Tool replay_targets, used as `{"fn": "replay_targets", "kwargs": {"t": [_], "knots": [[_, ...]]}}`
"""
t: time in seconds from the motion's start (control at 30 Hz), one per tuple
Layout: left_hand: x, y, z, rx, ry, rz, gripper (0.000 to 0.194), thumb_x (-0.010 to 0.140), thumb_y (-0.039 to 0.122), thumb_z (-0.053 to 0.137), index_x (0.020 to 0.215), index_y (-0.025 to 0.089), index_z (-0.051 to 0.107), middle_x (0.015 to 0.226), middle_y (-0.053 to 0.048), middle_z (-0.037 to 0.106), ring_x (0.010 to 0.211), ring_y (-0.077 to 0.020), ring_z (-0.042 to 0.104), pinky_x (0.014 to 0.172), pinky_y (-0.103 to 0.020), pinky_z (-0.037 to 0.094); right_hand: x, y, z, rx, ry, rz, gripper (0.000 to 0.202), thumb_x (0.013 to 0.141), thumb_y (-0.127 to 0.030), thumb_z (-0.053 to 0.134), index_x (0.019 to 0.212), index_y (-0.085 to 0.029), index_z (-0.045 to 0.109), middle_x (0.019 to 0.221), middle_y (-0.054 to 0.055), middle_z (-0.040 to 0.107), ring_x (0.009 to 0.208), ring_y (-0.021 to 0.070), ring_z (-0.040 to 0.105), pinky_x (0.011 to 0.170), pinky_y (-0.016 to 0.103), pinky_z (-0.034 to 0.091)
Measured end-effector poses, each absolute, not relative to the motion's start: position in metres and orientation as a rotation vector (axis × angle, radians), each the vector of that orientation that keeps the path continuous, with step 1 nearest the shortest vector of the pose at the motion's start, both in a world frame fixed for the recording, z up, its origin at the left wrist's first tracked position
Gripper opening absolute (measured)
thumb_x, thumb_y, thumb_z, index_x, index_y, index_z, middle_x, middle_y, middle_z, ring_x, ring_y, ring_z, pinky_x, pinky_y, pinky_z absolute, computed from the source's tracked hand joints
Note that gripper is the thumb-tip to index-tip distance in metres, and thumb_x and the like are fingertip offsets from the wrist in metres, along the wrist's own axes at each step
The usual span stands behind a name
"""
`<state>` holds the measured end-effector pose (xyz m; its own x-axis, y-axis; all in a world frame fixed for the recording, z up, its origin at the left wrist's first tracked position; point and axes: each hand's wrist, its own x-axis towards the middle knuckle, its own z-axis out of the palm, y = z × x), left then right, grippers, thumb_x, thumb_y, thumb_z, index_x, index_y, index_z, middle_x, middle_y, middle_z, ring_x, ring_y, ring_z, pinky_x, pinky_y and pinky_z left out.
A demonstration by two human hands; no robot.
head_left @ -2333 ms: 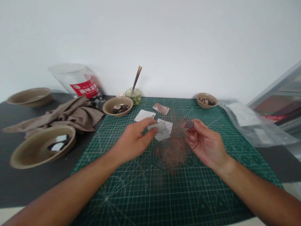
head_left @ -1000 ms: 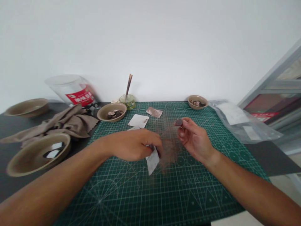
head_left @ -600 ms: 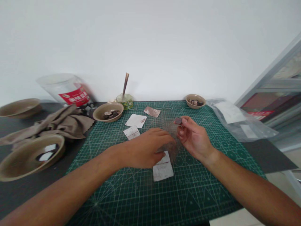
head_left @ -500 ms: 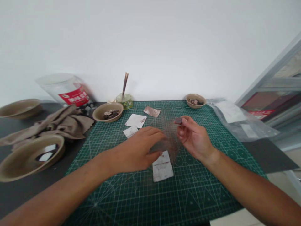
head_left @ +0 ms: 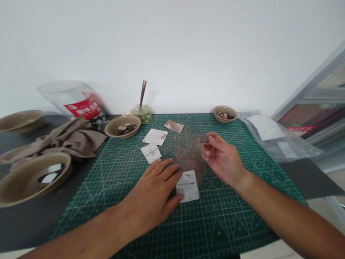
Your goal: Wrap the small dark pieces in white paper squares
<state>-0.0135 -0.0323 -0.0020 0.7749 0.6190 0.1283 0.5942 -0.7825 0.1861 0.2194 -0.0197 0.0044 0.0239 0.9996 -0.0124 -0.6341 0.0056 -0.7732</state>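
Note:
Between the thumb and fingers of my right hand (head_left: 222, 158) is a small flat dark-brown piece (head_left: 204, 139), held above the mat. My left hand (head_left: 157, 189) is open, palm down with the fingers apart. Its thumb and fingertips reach the left edge of a stained white square sheet (head_left: 190, 187) that has a dark crease across it. Reddish-brown dust (head_left: 192, 163) is smeared on the green cutting mat (head_left: 129, 187) just beyond that sheet. Further off lie a creased white sheet (head_left: 151, 152), a cleaner white one (head_left: 155, 137) and a brownish one (head_left: 174, 126).
Bowls of small dark and pale pieces stand at back left (head_left: 107, 131) and back right (head_left: 225, 109). A glass cup (head_left: 142, 114) holds thin sticks. On the left are a brown cloth (head_left: 61, 140), a large bowl (head_left: 16, 187) and a plastic jar (head_left: 72, 99); a clear bag (head_left: 283, 144) lies right.
My left hand has moved down and toward me, from above the dusty patch to the left edge of the near sheet. My right hand has barely moved and keeps the dark piece.

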Motion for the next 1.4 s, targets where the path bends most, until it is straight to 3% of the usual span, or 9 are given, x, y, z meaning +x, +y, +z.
{"fn": "replay_targets", "kwargs": {"t": [0.13, 0.37, 0.47, 0.53, 0.63, 0.83, 0.93, 1.1, 1.4], "knots": [[-0.010, -0.026, -0.006, 2.886, 1.002, 0.333, 0.038, 0.091, 0.040, 0.064, 0.124, 0.020, 0.065, 0.140, -0.009, 0.061, 0.138, -0.0358, 0.045, 0.116, -0.058, 0.035, 0.220, -0.019, 0.004, -0.696, -0.675, 1.437, 0.010, 0.084, -0.025, 0.074, 0.087, -0.020, 0.066, 0.087, -0.002, 0.069, 0.057, 0.0076, 0.048, 0.050, 0.020, 0.040], [-0.001, -0.024, -0.001, 2.908, 1.096, 0.498, 0.030, 0.090, 0.044, 0.061, 0.093, 0.015, 0.068, 0.124, -0.014, 0.067, 0.131, -0.0386, 0.050, 0.113, -0.059, 0.036, 0.221, -0.018, 0.002, -0.690, -0.677, 1.439, 0.012, 0.084, -0.025, 0.074, 0.090, -0.020, 0.065, 0.088, -0.002, 0.069, 0.057, 0.0080, 0.048, 0.049, 0.020, 0.040], [-0.003, -0.016, 0.005, 2.857, 0.938, 0.480, 0.019, 0.087, 0.030, 0.061, 0.101, 0.019, 0.067, 0.137, -0.011, 0.061, 0.140, -0.0365, 0.041, 0.117, -0.059, 0.032, 0.221, -0.019, 0.002, -0.694, -0.679, 1.435, 0.012, 0.084, -0.026, 0.073, 0.089, -0.020, 0.065, 0.088, -0.002, 0.068, 0.057, 0.0081, 0.047, 0.049, 0.020, 0.039], [-0.006, -0.009, 0.009, 2.827, 0.838, 0.351, 0.040, 0.079, 0.019, 0.062, 0.119, 0.025, 0.064, 0.156, -0.006, 0.044, 0.149, -0.0374, 0.028, 0.118, -0.063, 0.027, 0.222, -0.018, 0.003, -0.698, -0.679, 1.433, 0.012, 0.084, -0.026, 0.073, 0.089, -0.020, 0.064, 0.087, -0.002, 0.067, 0.058, 0.0081, 0.047, 0.049, 0.020, 0.039], [-0.010, 0.001, 0.011, 2.822, 0.835, 0.236, 0.053, 0.080, 0.018, 0.061, 0.132, 0.029, 0.058, 0.162, -0.005, 0.036, 0.153, -0.0383, 0.020, 0.119, -0.069, 0.020, 0.221, -0.018, 0.003, -0.706, -0.690, 1.432, 0.014, 0.084, -0.027, 0.073, 0.091, -0.020, 0.063, 0.088, -0.002, 0.067, 0.058, 0.0077, 0.047, 0.050, 0.020, 0.039], [-0.011, 0.003, 0.003, 2.831, 0.857, 0.205, 0.030, 0.086, 0.027, 0.063, 0.115, 0.024, 0.066, 0.158, -0.007, 0.042, 0.153, -0.0385, 0.020, 0.120, -0.068, 0.017, 0.218, -0.026, 0.000, -0.908, -1.076, 1.418, 0.014, 0.088, -0.032, 0.070, 0.092, -0.021, 0.061, 0.070, -0.006, 0.056, 0.056, 0.0087, 0.046, 0.051, 0.021, 0.037], [-0.010, -0.001, -0.004, 2.821, 0.888, 0.249, 0.028, 0.089, 0.032, 0.062, 0.115, 0.022, 0.064, 0.155, -0.008, 0.046, 0.151, -0.0380, 0.025, 0.120, -0.067, 0.020, 0.215, -0.033, 0.000, -1.036, -1.496, 1.240, 0.009, 0.092, -0.028, 0.065, 0.097, -0.021, 0.062, 0.077, -0.004, 0.057, 0.064, 0.0102, 0.050, 0.058, 0.023, 0.041], [-0.013, -0.005, -0.007, 2.745, 0.969, 0.368, 0.033, 0.084, 0.034, 0.067, 0.116, 0.024, 0.063, 0.155, -0.006, 0.045, 0.149, -0.0378, 0.025, 0.119, -0.066, 0.022, 0.211, -0.040, -0.006, -1.128, -2.169, 0.652, 0.012, 0.090, -0.014, 0.063, 0.101, -0.019, 0.063, 0.095, 0.001, 0.062, 0.078, 0.0133, 0.056, 0.073, 0.028, 0.045], [-0.017, -0.007, -0.012, 2.744, 0.964, 0.430, 0.024, 0.085, 0.032, 0.063, 0.107, 0.023, 0.067, 0.147, -0.005, 0.055, 0.147, -0.0372, 0.029, 0.120, -0.065, 0.018, 0.204, -0.048, -0.018, -1.265, -2.565, 0.215, 0.018, 0.101, -0.034, 0.053, 0.107, -0.020, 0.064, 0.102, 0.007, 0.065, 0.093, 0.0222, 0.061, 0.076, 0.034, 0.050]]}}
